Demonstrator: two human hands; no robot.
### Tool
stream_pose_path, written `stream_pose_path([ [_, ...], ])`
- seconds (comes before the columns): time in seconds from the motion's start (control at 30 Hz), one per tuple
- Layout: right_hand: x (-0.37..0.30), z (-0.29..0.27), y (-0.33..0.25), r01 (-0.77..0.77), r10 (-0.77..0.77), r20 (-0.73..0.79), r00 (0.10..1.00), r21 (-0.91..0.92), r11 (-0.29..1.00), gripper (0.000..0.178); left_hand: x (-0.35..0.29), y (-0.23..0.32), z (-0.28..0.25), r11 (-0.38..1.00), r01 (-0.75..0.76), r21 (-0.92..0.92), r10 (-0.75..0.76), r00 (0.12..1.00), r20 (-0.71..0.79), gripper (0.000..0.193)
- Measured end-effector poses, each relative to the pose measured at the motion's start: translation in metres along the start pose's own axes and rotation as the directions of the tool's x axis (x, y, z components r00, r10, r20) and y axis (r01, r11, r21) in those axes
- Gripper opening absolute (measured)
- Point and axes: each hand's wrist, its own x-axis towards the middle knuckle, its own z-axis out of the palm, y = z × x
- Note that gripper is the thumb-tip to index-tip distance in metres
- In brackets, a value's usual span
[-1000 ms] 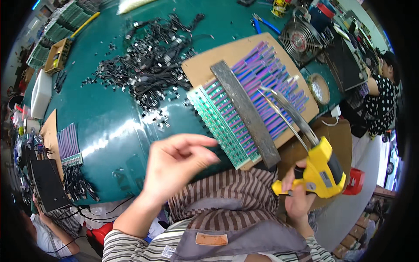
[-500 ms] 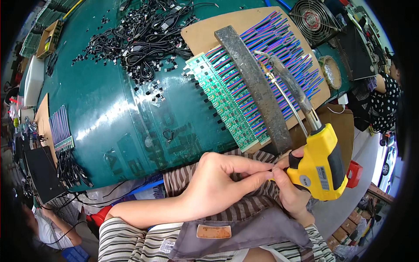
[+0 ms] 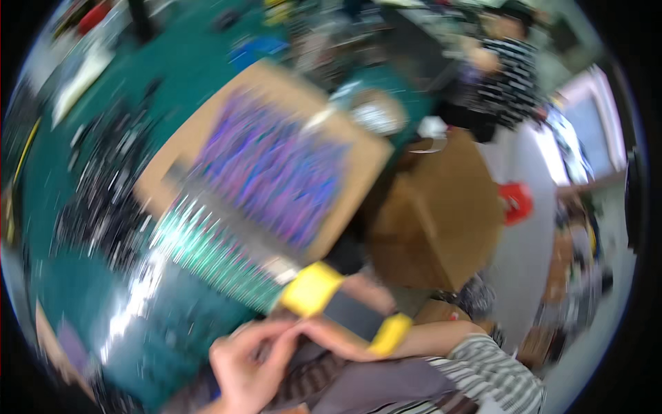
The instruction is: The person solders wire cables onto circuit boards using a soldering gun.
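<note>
The whole view is smeared by motion. My right hand [image 3: 358, 293] is wrapped around a yellow and black hand tool [image 3: 324, 297] just below the near edge of a brown board [image 3: 362, 176]. The board carries rows of purple strips [image 3: 276, 165] and a row of green circuit boards [image 3: 207, 255]. My left hand [image 3: 241, 359] reaches up from the lower edge, its fingertips meeting the tool's underside beside my right hand. The blur hides whether it grips anything.
The board lies on a green table [image 3: 193, 62] with a heap of small black parts [image 3: 103, 193] to its left. A brown cardboard box [image 3: 434, 214] and a red object [image 3: 516, 201] are on the right. Another person in a striped top [image 3: 510, 62] sits at the far right.
The view has swung sharply and blurred. My left hand came from open above my lap over to the tool and stays at it. My right hand still holds the tool.
</note>
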Motion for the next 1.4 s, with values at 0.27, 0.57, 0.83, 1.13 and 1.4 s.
stream_pose_path([
  [0.27, 0.006, 0.006, -0.011, 0.142, -0.141, -0.055, 0.988, 0.010, 0.990, 0.052, -0.003, 0.003, 0.006, 0.989, -0.037, -0.141, 0.060, 0.985, 0.164, 0.008],
  [0.57, -0.006, -0.018, -0.004, 0.228, -0.235, -0.179, 0.955, -0.060, 0.972, 0.043, 0.018, -0.031, -0.012, 0.956, 0.136, -0.260, -0.118, 0.990, 0.083, 0.006],
  [0.83, -0.030, -0.037, 0.001, 0.226, -0.274, -0.043, 0.961, -0.446, 0.866, 0.034, 0.019, -0.041, -0.015, 0.879, 0.339, -0.335, -0.402, 0.905, -0.140, 0.009],
  [1.13, -0.090, -0.076, 0.038, 0.072, -0.069, 0.027, 0.997, -0.578, 0.813, 0.023, 0.026, -0.036, -0.008, 0.817, 0.277, -0.505, -0.355, 0.933, -0.062, 0.011],
  [1.4, -0.082, -0.059, 0.030, -0.132, 0.117, -0.063, 0.991, -0.465, 0.875, 0.036, 0.021, -0.043, -0.016, 0.793, 0.280, -0.541, -0.368, 0.928, -0.057, 0.011],
])
